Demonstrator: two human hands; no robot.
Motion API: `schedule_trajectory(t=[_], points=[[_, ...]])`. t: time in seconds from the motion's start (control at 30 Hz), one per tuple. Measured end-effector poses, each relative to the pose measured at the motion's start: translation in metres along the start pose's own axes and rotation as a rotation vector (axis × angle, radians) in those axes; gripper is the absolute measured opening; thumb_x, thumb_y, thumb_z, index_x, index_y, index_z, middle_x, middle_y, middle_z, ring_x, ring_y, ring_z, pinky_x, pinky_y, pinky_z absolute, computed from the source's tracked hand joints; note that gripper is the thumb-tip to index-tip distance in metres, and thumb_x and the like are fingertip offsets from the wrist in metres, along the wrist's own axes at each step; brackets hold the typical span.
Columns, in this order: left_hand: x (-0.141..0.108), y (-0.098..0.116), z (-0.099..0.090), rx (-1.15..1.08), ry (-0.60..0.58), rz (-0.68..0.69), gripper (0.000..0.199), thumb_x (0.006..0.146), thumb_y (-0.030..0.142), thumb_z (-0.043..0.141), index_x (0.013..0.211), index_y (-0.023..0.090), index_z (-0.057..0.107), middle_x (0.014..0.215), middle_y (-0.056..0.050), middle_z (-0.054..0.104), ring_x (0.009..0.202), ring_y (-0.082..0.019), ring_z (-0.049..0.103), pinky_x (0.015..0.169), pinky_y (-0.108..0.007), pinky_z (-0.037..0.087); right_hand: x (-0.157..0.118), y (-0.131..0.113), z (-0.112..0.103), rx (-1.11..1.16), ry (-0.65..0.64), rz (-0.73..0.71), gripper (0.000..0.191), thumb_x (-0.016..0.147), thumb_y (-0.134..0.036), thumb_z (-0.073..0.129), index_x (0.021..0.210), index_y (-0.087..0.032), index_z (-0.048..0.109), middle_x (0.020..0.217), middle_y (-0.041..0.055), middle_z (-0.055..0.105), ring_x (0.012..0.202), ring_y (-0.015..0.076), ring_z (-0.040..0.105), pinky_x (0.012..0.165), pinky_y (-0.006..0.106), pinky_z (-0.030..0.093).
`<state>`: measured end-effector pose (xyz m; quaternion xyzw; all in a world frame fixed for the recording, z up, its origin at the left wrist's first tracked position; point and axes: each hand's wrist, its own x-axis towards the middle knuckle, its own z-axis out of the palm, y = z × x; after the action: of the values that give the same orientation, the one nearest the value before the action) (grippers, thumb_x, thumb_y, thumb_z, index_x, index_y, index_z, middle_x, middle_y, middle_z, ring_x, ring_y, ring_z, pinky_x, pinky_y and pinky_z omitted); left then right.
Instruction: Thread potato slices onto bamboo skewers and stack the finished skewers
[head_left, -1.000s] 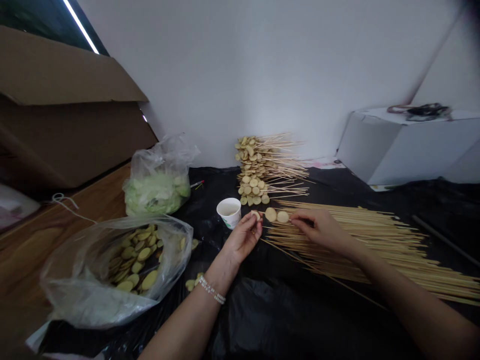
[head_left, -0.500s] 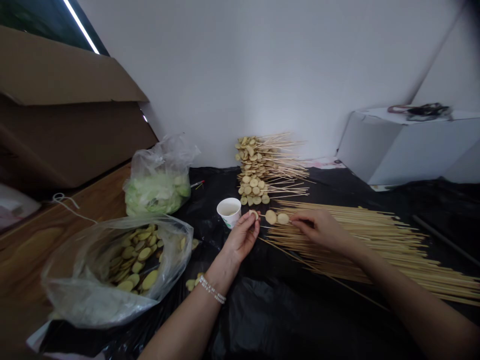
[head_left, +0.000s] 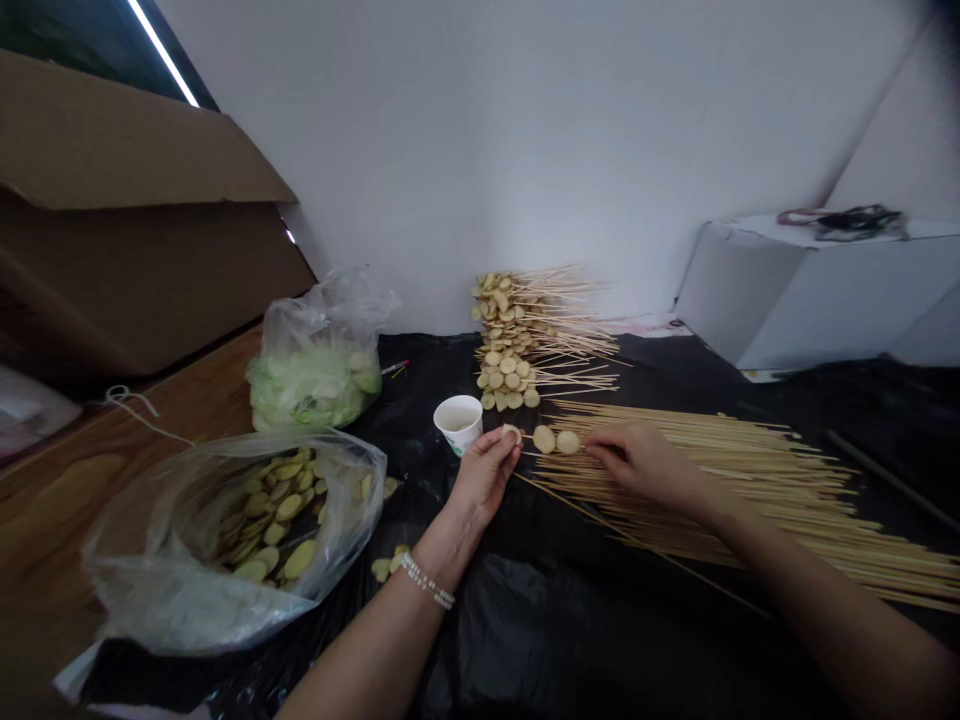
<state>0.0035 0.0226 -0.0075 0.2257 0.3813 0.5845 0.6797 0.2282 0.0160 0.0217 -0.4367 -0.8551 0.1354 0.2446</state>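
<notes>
No words or numbers can be read here. Printing on the paper cup (head_left: 458, 424) near the bamboo skewers (head_left: 720, 480) is too small to make out.

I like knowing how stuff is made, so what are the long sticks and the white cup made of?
The long sticks look like bare bamboo: thin, pale, matte and unpainted. The white cup looks like coated paper, with a thin rim and printing on its side, though plastic is possible.

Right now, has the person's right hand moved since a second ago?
Yes, slightly: the right hand has shifted sideways, away from the paper cup, which stays put.
</notes>
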Motion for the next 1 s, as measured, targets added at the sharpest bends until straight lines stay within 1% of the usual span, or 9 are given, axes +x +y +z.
schedule_trajectory(t=[0.1, 0.23, 0.33, 0.4, 0.53, 0.6, 0.8, 0.9, 1.0], points=[[0.001, -0.001, -0.001, 0.025, -0.028, 0.007, 0.017, 0.061, 0.011, 0.080, 0.074, 0.011, 0.070, 0.075, -0.003, 0.068, 0.068, -0.006, 0.061, 0.065, -0.012, 0.051, 0.000, -0.002, 0.002, -0.016, -0.008, -0.014, 0.025, 0.089, -0.021, 0.044, 0.078, -0.019, 0.066, 0.072, 0.0034, 0.067, 0.064, 0.0152, 0.055, 0.062, 0.026, 0.036], [0.002, -0.001, -0.003, 0.053, -0.053, 0.004, 0.017, 0.061, 0.013, 0.080, 0.075, 0.010, 0.071, 0.076, -0.004, 0.068, 0.068, -0.006, 0.061, 0.066, -0.012, 0.051, -0.003, -0.008, 0.005, -0.075, 0.039, -0.018, 0.026, 0.091, -0.022, 0.041, 0.077, -0.019, 0.064, 0.074, 0.0040, 0.065, 0.068, 0.0158, 0.055, 0.064, 0.027, 0.036], [0.002, -0.001, -0.002, 0.052, -0.040, -0.002, 0.016, 0.062, 0.012, 0.079, 0.076, 0.010, 0.071, 0.078, -0.005, 0.069, 0.068, -0.006, 0.062, 0.065, -0.012, 0.051, -0.005, -0.010, 0.007, -0.145, 0.078, -0.024, 0.027, 0.093, -0.023, 0.038, 0.083, -0.019, 0.063, 0.080, 0.0055, 0.065, 0.073, 0.0169, 0.056, 0.066, 0.027, 0.037], [0.001, 0.000, -0.001, 0.052, -0.028, -0.002, 0.014, 0.063, 0.011, 0.078, 0.075, 0.010, 0.071, 0.077, -0.005, 0.069, 0.068, -0.006, 0.062, 0.065, -0.012, 0.051, -0.005, -0.011, 0.008, -0.172, 0.076, -0.026, 0.026, 0.093, -0.023, 0.038, 0.086, -0.019, 0.062, 0.083, 0.0058, 0.065, 0.075, 0.0170, 0.057, 0.067, 0.027, 0.037], [-0.002, 0.000, 0.004, 0.046, -0.001, 0.001, 0.010, 0.068, 0.016, 0.076, 0.076, 0.011, 0.072, 0.080, -0.006, 0.069, 0.070, -0.007, 0.062, 0.067, -0.015, 0.052, -0.005, -0.009, 0.008, -0.209, 0.057, -0.007, 0.025, 0.093, -0.023, 0.039, 0.081, -0.020, 0.060, 0.078, 0.0041, 0.064, 0.072, 0.0160, 0.055, 0.065, 0.027, 0.035], [-0.003, -0.001, 0.005, 0.058, 0.007, 0.004, 0.011, 0.069, 0.019, 0.075, 0.077, 0.011, 0.072, 0.081, -0.006, 0.070, 0.071, -0.007, 0.062, 0.068, -0.016, 0.052, -0.005, -0.008, 0.009, -0.225, 0.065, -0.006, 0.024, 0.093, -0.023, 0.039, 0.082, -0.020, 0.060, 0.078, 0.0035, 0.064, 0.072, 0.0155, 0.055, 0.064, 0.026, 0.034], [-0.003, -0.002, 0.004, 0.111, 0.014, 0.041, 0.018, 0.062, 0.024, 0.080, 0.074, 0.012, 0.073, 0.079, -0.006, 0.070, 0.072, -0.009, 0.062, 0.070, -0.018, 0.051, -0.006, -0.006, 0.013, -0.337, 0.083, -0.068, 0.019, 0.089, -0.015, 0.040, 0.081, -0.018, 0.057, 0.078, 0.0051, 0.062, 0.071, 0.0155, 0.052, 0.063, 0.026, 0.031], [-0.003, -0.003, 0.003, 0.122, -0.003, 0.058, 0.023, 0.059, 0.027, 0.082, 0.073, 0.012, 0.073, 0.078, -0.006, 0.070, 0.072, -0.009, 0.061, 0.071, -0.018, 0.050, -0.006, -0.009, 0.013, -0.302, 0.059, -0.043, 0.019, 0.089, -0.014, 0.039, 0.085, -0.018, 0.057, 0.081, 0.0059, 0.063, 0.073, 0.0159, 0.053, 0.064, 0.026, 0.032], [-0.003, -0.003, 0.002, 0.139, -0.019, 0.069, 0.025, 0.057, 0.029, 0.083, 0.072, 0.012, 0.073, 0.078, -0.006, 0.069, 0.071, -0.009, 0.061, 0.071, -0.019, 0.049, -0.004, -0.012, 0.013, -0.214, 0.009, 0.018, 0.022, 0.091, -0.018, 0.038, 0.082, -0.018, 0.057, 0.077, 0.0050, 0.063, 0.070, 0.0155, 0.054, 0.063, 0.026, 0.033]])
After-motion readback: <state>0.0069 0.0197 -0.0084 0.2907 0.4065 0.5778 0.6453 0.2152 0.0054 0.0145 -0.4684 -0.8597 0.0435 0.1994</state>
